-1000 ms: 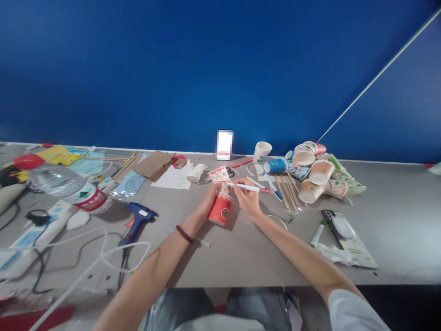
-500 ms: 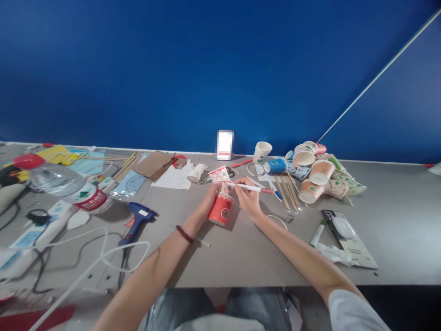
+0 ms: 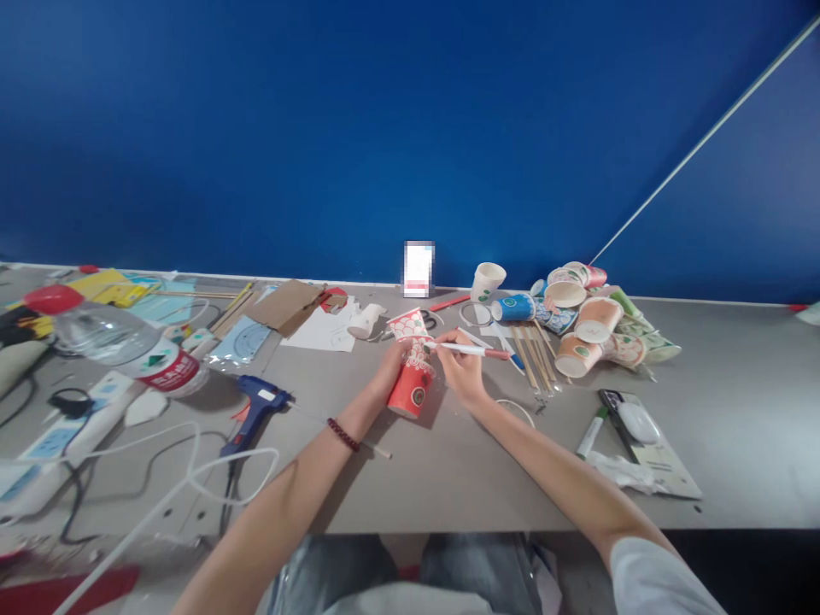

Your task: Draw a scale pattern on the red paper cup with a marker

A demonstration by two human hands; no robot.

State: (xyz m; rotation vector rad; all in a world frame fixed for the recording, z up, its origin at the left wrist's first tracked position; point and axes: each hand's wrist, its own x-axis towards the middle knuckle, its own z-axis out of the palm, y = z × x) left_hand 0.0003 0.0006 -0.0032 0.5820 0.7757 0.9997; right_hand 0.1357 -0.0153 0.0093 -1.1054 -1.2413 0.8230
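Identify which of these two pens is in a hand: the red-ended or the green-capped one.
The red-ended pen: the right hand grips it, whereas the green-capped pen lies on the table.

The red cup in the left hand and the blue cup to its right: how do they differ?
The red cup is mostly red; the blue cup is mostly blue.
The left hand holds the red cup nearer upright, while the blue cup lies untouched on its side.
Both bear a round printed emblem.
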